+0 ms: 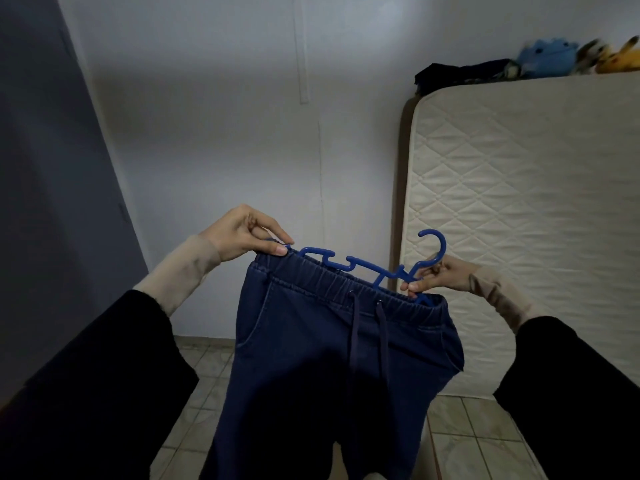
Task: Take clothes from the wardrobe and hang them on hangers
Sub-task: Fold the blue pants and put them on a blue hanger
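White wall (214, 133) and tiled floor (207, 372) lie ahead; an upended quilted mattress (519, 220) leans at right, dark clothes (460, 76) and plush toys (568, 57) on its top edge. Navy drawstring trousers (329, 358) hang mid-air from a blue plastic hanger (367, 265). The left hand (242, 233) pinches waistband and hanger end; the right hand (436, 275) pinches the hanger below its hook.

You are in a home bedroom. A quilted mattress (519, 216) stands on edge against the white wall (225, 133), with soft toys (568, 57) on top and floor tiles (474, 431) below.
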{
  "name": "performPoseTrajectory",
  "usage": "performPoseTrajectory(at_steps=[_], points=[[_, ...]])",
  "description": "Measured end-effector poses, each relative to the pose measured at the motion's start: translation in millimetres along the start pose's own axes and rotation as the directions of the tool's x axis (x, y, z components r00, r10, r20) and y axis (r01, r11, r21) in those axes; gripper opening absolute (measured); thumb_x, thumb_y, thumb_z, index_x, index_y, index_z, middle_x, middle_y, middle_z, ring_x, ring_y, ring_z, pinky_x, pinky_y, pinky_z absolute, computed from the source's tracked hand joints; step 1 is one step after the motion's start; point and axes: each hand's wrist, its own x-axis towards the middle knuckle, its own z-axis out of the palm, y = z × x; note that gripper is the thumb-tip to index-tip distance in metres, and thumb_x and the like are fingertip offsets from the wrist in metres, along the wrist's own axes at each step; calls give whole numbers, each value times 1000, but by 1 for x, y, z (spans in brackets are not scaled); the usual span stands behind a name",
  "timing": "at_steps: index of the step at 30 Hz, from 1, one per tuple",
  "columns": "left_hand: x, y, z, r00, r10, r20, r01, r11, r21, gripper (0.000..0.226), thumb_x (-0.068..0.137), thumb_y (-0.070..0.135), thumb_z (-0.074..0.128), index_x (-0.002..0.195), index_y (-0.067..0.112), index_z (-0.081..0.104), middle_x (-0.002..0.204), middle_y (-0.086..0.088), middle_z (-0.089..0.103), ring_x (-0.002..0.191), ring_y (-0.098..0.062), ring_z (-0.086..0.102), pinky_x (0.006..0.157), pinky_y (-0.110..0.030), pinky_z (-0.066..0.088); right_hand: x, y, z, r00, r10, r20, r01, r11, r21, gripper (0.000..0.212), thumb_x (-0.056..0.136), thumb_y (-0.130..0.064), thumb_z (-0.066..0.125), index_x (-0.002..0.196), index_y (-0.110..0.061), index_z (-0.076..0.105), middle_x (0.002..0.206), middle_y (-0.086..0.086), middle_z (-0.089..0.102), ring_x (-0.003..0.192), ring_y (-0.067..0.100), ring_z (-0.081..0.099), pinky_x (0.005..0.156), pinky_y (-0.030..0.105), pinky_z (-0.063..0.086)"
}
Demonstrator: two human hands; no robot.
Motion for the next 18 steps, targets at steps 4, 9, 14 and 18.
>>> performPoseTrajectory(at_steps=[4,9,14,18], points=[[1,0,-4,999,-6,39,6,1000,10,63,39,64,82,92,30,74,75,-12,73,83,-14,69,88,-15,49,-5,-8,-3,1000,-5,23,6,999,-50,21,82,-6,64,72,-22,72,85,-5,73,84,-1,67,75,6,49],[-2,7,3,996,25,84,-30,998,61,53,53,59,79,91,22,74,81,-37,65,81,-30,62,84,-40,48,-8,-7,-8,999,11,49,-8,997,-75,16,85,-3,60,77,-15,69,93,1,69,79,-6,66,68,2,46],[-2,15,8,990,-10,140,-5,994,106,27,64,33,78,81,12,75,88,-15,73,86,-24,69,82,-24,55,-7,-3,-6,996,33,83,-22,992,-127,22,84,-6,62,70,-20,73,88,-2,73,90,3,67,85,13,49],[-2,20,10,984,-58,166,35,990,139,9,68,16,71,76,14,75,87,-19,72,83,-19,69,85,-28,54,-11,-6,-1,993,48,104,-37,994,-106,35,84,-4,61,61,-27,74,94,12,69,95,12,64,74,5,47]])
